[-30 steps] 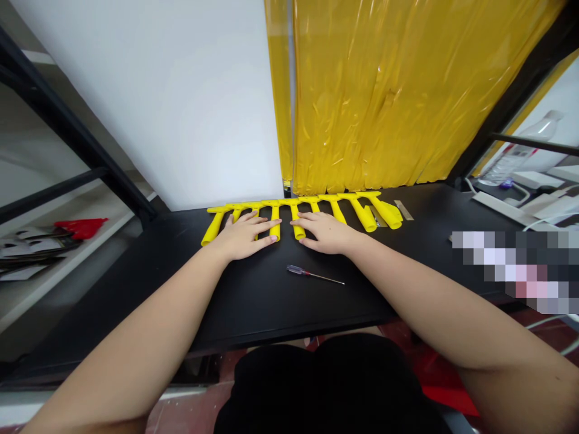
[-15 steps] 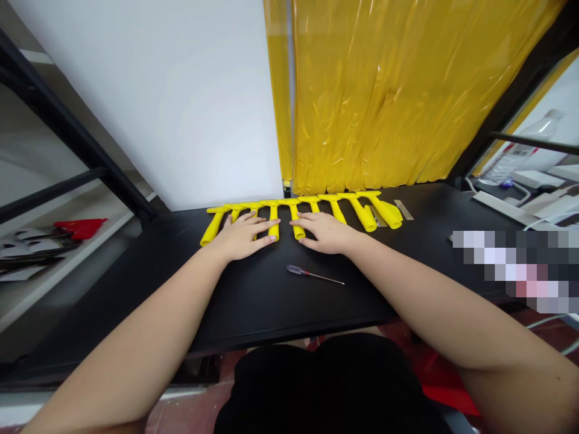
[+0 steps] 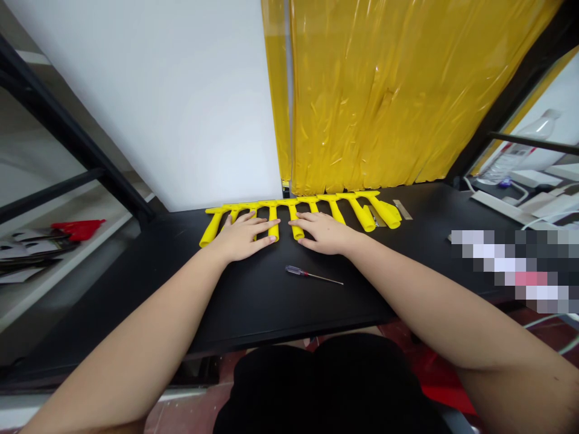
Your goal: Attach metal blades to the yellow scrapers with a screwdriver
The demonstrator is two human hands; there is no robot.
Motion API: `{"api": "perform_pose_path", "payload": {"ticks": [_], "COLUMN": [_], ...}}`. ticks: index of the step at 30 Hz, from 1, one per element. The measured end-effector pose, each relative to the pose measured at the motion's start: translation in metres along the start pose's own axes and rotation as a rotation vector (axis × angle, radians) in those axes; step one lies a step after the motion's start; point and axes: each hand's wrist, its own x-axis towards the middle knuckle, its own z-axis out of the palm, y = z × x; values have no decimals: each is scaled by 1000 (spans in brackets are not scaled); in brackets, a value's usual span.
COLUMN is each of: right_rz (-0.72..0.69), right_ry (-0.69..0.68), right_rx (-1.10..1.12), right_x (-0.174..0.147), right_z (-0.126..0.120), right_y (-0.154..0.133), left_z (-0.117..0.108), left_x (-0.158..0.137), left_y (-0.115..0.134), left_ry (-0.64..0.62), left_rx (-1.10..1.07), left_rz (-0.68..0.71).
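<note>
Several yellow plastic T-shaped handles (image 3: pixel 359 214) lie side by side in a row on a black tabletop (image 3: pixel 271 301), their round hollow ends toward me. My left hand (image 3: pixel 244 236) rests flat over handles in the left half of the row, fingers spread and fingertips on them. Over the handles just right of the middle lies my right hand (image 3: pixel 323 232), also with fingers spread. Both hands cover parts of the handles beneath. A screwdriver (image 3: pixel 312 275) with a clear handle and thin metal shaft lies on the table in front of the row, untouched.
Small flat metal blades (image 3: pixel 402 209) lie by the row's right end. Behind stand a white panel (image 3: pixel 217 120) and a yellow plastic sheet (image 3: pixel 362 108). A shelf at left holds a red item (image 3: pixel 79 229). At right are a clear bottle (image 3: pixel 520 147) and a pixelated patch.
</note>
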Motion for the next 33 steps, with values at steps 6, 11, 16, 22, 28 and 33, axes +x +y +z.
{"api": "perform_pose_path", "payload": {"ticks": [6, 11, 16, 22, 28, 33], "right_rz": [-6, 174, 734, 944, 933, 931], "right_ry": [94, 265, 245, 137, 85, 81], "right_rx": [-7, -24, -105, -122, -123, -107], "right_x": [-6, -22, -40, -40, -36, -36], "right_z": [-11, -34, -50, -44, -39, -39], "right_y": [6, 40, 80, 95, 94, 93], "left_z": [0, -2, -3, -3, -3, -4], "left_x": [-1, -2, -5, -6, -6, -7], "left_y": [0, -3, -8, -9, -9, -9], "left_ry": [16, 46, 68, 95, 82, 66], "left_rx": [29, 10, 20, 24, 6, -4], "left_rz": [4, -1, -14, 5, 9, -5]}}
